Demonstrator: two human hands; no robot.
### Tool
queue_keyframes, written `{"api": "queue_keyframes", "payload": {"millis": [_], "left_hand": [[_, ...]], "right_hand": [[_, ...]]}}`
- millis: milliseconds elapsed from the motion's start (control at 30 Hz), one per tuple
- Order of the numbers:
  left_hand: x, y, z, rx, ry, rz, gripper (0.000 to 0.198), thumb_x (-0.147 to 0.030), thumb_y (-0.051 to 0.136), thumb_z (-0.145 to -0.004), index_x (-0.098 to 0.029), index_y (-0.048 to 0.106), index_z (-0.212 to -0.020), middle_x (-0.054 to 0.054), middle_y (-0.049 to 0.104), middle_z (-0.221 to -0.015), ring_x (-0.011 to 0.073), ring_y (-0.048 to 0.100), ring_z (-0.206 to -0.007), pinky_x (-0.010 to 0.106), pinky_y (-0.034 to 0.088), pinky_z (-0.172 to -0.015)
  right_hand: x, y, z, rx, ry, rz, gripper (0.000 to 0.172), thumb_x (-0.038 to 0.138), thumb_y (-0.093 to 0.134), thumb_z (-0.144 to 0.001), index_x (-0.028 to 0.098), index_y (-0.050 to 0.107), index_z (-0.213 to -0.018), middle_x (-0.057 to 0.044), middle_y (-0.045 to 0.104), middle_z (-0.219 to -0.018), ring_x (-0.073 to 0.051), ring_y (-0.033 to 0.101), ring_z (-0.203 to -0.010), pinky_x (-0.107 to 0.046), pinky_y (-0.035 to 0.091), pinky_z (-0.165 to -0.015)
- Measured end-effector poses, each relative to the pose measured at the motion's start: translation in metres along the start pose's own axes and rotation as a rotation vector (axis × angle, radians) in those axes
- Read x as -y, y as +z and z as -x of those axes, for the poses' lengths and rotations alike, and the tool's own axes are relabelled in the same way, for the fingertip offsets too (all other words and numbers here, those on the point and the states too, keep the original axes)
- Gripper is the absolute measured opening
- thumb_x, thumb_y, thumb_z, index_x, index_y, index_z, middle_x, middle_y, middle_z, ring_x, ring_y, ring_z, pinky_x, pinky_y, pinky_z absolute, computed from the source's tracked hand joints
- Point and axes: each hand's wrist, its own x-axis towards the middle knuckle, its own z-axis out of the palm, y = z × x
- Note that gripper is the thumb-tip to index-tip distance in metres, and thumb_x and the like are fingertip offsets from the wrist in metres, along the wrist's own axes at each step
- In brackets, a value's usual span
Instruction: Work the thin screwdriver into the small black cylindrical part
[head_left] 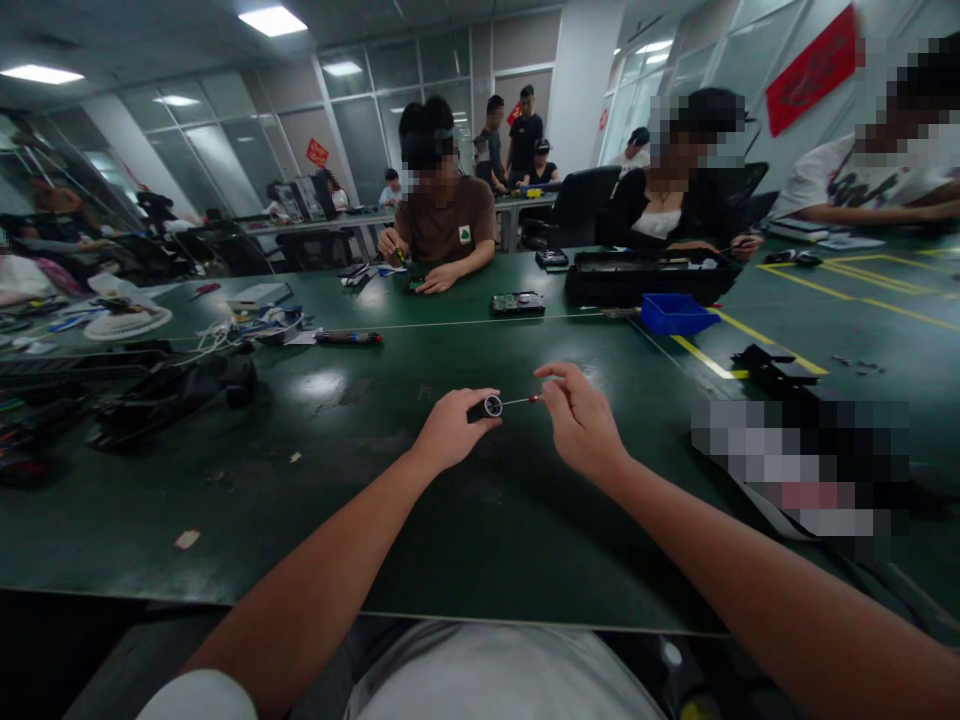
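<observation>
An electronics assembly workshop in an open-plan office. A long green work table (450, 540) runs out beyond the fingers (553, 376), with yellow tape lines (705, 357) to their right. Past them lie a circuit board (517, 303) and a blue parts bin (675, 312); far left, tangled cables (217, 335). Seated workers (446, 225) face them from the far side. Glass partitions (225, 130) stand behind.

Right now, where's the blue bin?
Head view, right of centre on the green table: the blue bin sits beyond the right hand, just in front of the long black case, beside the yellow tape line.
</observation>
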Motion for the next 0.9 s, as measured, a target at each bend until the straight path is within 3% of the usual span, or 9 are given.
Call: {"api": "queue_keyframes", "payload": {"millis": [200, 367, 500, 900], "left_hand": [[0.000, -0.004, -0.002, -0.077, -0.019, 0.003, 0.039, -0.022, 0.072, -0.085, -0.022, 0.065, -0.123, 0.005, 0.069, -0.117, 0.0232, 0.061, -0.109, 0.039, 0.046, -0.099], [0.003, -0.006, -0.003, -0.042, 0.103, -0.018, 0.038, -0.018, 0.071, -0.085, -0.025, 0.065, -0.122, 0.003, 0.068, -0.119, 0.0213, 0.059, -0.112, 0.040, 0.043, -0.103], [0.007, -0.005, -0.004, -0.020, 0.064, -0.051, 0.038, -0.022, 0.071, -0.086, -0.026, 0.065, -0.123, 0.003, 0.069, -0.118, 0.0222, 0.059, -0.110, 0.042, 0.043, -0.102], [0.002, -0.003, -0.003, -0.035, 0.064, -0.038, 0.038, -0.023, 0.074, -0.084, -0.025, 0.066, -0.121, 0.003, 0.071, -0.113, 0.0221, 0.062, -0.104, 0.041, 0.045, -0.099]], "right_hand": [[-0.010, 0.010, -0.006, -0.052, 0.147, -0.344, 0.024, 0.044, 0.058, -0.091, 0.021, 0.062, -0.095, -0.005, 0.069, -0.083, -0.020, 0.065, -0.077, -0.036, 0.051, -0.073], [-0.035, 0.010, -0.019, -0.063, 0.381, -0.745, 0.028, 0.049, 0.059, -0.088, 0.022, 0.061, -0.081, -0.001, 0.062, -0.071, -0.017, 0.060, -0.064, -0.037, 0.053, -0.071], [-0.043, 0.010, -0.021, -0.150, 0.350, -0.670, 0.024, 0.045, 0.060, -0.089, 0.022, 0.062, -0.084, -0.002, 0.064, -0.077, -0.016, 0.060, -0.067, -0.033, 0.051, -0.067], [-0.015, 0.008, -0.007, -0.091, 0.062, -0.218, 0.024, 0.042, 0.049, -0.097, 0.021, 0.060, -0.094, -0.004, 0.069, -0.079, -0.019, 0.065, -0.072, -0.034, 0.051, -0.070]]}}
